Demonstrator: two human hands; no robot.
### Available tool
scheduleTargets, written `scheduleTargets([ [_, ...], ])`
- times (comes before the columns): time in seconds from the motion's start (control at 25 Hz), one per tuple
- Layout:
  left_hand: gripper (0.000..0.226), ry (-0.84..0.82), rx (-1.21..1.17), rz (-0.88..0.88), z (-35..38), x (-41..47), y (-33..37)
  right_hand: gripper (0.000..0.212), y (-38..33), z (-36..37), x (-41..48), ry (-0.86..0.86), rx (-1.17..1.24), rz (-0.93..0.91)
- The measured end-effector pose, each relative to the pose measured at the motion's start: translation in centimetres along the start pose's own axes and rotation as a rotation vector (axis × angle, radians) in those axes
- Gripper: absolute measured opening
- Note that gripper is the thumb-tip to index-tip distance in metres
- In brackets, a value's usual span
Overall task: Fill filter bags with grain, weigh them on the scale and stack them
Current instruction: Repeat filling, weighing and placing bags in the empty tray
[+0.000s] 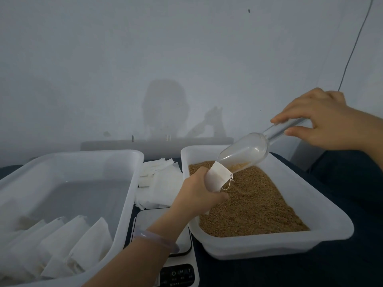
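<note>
Over the grain tray, our left hand curls its fingers round the soft, probably feather-light filter bag just below its mouth, while our right hand grips the tilted scoop by its handle.

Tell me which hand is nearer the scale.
Left. The left hand grips a filter bag just beyond the scale; the right hand holds the scoop high over the grain tub, well away.

Power sign, "M" and "T" on the scale control panel; smaller print unreadable.
</note>
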State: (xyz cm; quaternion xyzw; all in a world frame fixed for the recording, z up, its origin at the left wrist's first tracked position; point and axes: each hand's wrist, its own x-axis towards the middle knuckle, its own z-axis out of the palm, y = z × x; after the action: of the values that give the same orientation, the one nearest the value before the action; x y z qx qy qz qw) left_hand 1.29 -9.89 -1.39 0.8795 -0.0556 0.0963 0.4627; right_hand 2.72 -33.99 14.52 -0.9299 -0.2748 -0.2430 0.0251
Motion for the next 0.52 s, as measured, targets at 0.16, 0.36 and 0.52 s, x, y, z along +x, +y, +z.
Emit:
scheduleTargets([
  [0.16,0.044,0.049,-0.016,0.014,0.3,-0.2,-0.3,0.031,0.6,0.1,0.0,0.058,0.011,-0.039],
  [0.36,0.036,0.11,-0.195,0.012,0.5,-0.6,-0.5,0.03,2.2,1.2,-0.3,0.061,0.139,-0.006],
  [0.52,0.029,0.206,-0.347,-0.007,0.5,-0.9,-0.6,0.023,3.8,5.4,-1.4,-0.134,0.115,0.222],
])
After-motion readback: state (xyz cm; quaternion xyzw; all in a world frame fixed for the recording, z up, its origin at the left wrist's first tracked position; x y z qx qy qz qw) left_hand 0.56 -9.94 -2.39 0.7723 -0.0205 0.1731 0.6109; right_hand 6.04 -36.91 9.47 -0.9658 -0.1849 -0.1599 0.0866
